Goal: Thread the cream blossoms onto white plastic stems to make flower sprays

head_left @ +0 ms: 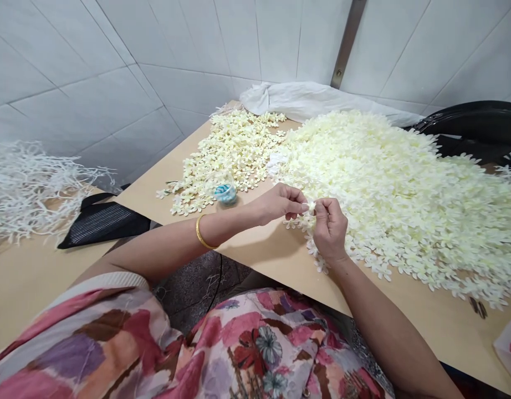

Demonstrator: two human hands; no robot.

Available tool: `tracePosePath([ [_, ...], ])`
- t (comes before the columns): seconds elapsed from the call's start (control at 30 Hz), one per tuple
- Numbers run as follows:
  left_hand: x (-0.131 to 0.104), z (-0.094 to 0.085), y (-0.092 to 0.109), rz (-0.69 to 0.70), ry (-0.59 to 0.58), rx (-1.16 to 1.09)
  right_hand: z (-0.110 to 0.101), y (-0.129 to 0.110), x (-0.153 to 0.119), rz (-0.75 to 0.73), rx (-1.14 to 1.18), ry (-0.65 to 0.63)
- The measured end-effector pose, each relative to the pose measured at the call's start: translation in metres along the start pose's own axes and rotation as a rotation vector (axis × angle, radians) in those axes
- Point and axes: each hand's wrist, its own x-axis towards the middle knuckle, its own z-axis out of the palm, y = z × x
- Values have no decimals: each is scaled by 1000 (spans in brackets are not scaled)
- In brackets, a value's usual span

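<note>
My left hand [285,202] and my right hand [331,226] meet over the table's front part, fingertips almost touching. Pinched between them is a small white artificial flower [310,207]; both hands grip it, and the fingers cover much of it. Right behind and beside my right hand spreads a big heap of pale cream artificial flowers [388,194]. A smaller, yellower pile of artificial flowers [234,147] lies beyond my left hand. Near my left wrist stands a small clear cup [225,194] with blue and white contents.
White branching stems [26,194] lie piled on another surface at left, beside a black mesh bag [108,224]. White cloth or plastic [313,100] lies along the tiled wall. A black chair back [475,130] is at far right. Small dark pieces [478,307] lie near the front edge.
</note>
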Motion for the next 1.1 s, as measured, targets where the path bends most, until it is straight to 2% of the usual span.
tracePosePath([
  [0.3,10,7,-18,59,-70,-165,0,0,1,-11,52,48],
  [0.47,6,11,-22,154,64,-144,-1,1,0,-23,25,-7],
  [0.57,1,12,-23,200,116,-160,-1,0,-1,28,20,-35],
  [0.73,-2,10,-20,207,31,-200,-1,-1,1,89,112,-14],
  [0.93,14,7,-16,193,-55,-201,-4,0,6,93,119,61],
  [1.1,22,5,-20,204,-86,-218,-5,3,8,55,60,97],
])
